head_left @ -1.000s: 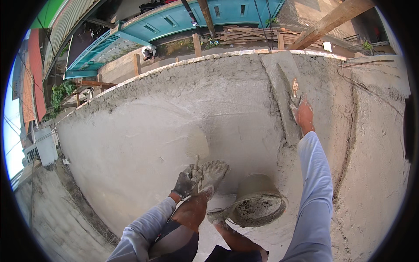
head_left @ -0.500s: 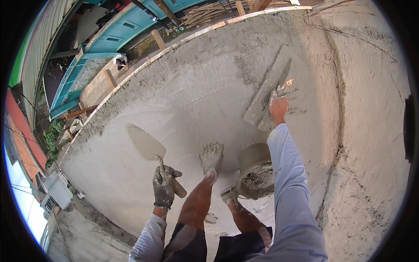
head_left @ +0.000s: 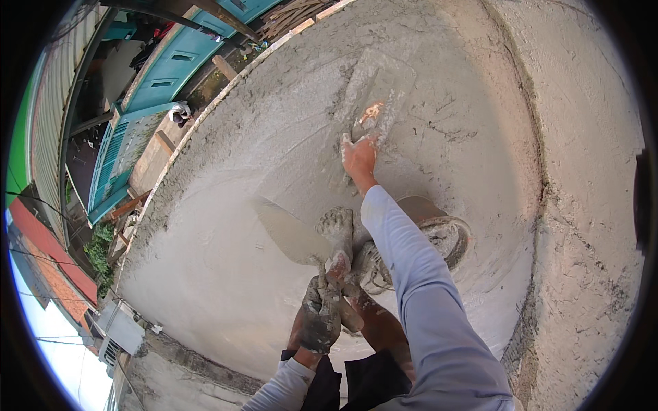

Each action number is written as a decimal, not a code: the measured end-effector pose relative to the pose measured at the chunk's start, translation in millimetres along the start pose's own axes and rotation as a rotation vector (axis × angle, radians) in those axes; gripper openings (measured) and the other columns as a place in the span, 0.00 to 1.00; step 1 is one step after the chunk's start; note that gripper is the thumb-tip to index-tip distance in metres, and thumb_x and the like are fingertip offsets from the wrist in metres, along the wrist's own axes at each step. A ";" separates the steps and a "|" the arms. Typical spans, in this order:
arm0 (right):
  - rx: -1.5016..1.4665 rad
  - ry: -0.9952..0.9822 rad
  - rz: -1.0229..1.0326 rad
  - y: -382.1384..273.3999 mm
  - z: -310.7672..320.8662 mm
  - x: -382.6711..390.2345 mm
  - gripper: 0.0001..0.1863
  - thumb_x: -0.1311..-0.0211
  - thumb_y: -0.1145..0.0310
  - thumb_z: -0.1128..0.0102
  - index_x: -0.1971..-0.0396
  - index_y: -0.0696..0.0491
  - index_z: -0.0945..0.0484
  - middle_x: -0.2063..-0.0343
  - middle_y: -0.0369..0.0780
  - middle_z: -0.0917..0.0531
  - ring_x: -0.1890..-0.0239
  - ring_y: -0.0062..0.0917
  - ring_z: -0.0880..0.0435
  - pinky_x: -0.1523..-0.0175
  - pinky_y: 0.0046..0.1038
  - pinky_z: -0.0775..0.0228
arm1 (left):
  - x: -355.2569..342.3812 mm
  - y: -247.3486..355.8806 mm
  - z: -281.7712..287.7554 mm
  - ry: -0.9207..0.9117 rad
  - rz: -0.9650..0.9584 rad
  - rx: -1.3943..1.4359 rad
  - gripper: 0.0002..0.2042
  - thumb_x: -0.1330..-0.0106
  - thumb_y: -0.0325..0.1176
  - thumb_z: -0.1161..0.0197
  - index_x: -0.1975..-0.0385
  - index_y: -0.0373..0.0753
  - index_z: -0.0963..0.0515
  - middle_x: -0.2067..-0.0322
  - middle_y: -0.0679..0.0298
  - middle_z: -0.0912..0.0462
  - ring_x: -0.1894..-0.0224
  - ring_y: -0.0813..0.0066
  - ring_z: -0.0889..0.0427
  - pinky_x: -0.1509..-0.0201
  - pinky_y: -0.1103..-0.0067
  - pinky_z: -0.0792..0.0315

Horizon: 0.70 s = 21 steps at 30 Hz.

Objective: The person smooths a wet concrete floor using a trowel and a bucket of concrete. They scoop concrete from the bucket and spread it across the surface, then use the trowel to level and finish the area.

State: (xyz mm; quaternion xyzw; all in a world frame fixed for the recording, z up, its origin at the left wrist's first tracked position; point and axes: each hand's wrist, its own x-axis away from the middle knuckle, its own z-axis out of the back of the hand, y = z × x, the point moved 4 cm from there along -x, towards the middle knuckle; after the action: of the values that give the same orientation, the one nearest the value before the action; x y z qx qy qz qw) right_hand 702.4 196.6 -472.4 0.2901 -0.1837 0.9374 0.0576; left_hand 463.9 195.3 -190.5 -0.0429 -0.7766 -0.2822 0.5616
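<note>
We saw the bucket [head_left: 421, 207] right of centre in the frame, its grey wall and rim partly hidden behind the right sleeve [head_left: 418, 274]; grey mortar showed inside, but we could not tell how full it was. Just beside it, at the centre, stood a foot [head_left: 336, 226] caked in the same grey. We found the trowel [head_left: 291, 233] left of that foot, a broad, pointed blade with a dull, even grey coat, aimed toward the left of the frame. Our left hand [head_left: 320, 318], low in the centre and in a dark, smeared glove, was closed around its handle, whose end stuck out to the lower right. The float [head_left: 394, 79] lay in the upper middle, flat on the slab [head_left: 226, 212], a long rectangular plate so coated that it nearly matched the surface, with an orange-tan patch on its grip. Our right hand [head_left: 360, 159], bare and spattered, had its fingers wrapped around that grip. The slab looked wet, smooth at left and rougher toward its upper edge.
</note>
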 end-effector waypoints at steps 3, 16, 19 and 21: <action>-0.123 -0.101 0.060 -9.9 0.8 -2.1 0.53 0.37 0.47 0.46 0.38 0.79 0.62 0.42 0.65 0.35 0.38 0.51 0.32 0.34 0.35 0.41 | 0.0 2.9 -9.3 -0.037 0.068 0.030 0.14 0.37 0.35 0.35 0.59 0.38 0.31 0.65 0.61 0.26 0.60 0.67 0.25 0.54 0.73 0.27; -0.466 0.135 -0.248 102.6 24.5 47.6 0.32 0.36 0.59 0.42 0.48 0.72 0.41 0.47 0.61 0.33 0.42 0.46 0.32 0.39 0.37 0.40 | -11.4 -0.6 -18.9 -0.018 0.004 -0.322 0.09 0.34 0.33 0.43 0.61 0.37 0.31 0.65 0.64 0.26 0.63 0.76 0.26 0.58 0.80 0.29; -0.058 0.009 -0.361 134.9 -10.6 73.6 0.42 0.35 0.61 0.43 0.37 0.74 0.57 0.36 0.63 0.47 0.33 0.48 0.43 0.30 0.38 0.50 | -16.9 0.8 -29.6 -0.045 -0.009 -0.320 0.08 0.34 0.32 0.43 0.61 0.36 0.32 0.66 0.62 0.25 0.64 0.74 0.24 0.58 0.79 0.28; -0.070 0.100 -0.354 163.3 -20.3 48.6 0.42 0.35 0.61 0.44 0.37 0.74 0.57 0.37 0.63 0.46 0.33 0.48 0.42 0.30 0.38 0.50 | -28.1 -0.1 -32.8 -0.084 -0.052 -0.416 0.08 0.35 0.33 0.43 0.62 0.36 0.32 0.67 0.61 0.24 0.64 0.73 0.23 0.58 0.79 0.28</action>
State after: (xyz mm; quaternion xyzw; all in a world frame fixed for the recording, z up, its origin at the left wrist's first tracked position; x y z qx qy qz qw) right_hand 616.6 53.2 -511.2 0.2687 -0.1593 0.9189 0.2411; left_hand 501.9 186.4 -208.9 -0.1496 -0.7252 -0.4487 0.5004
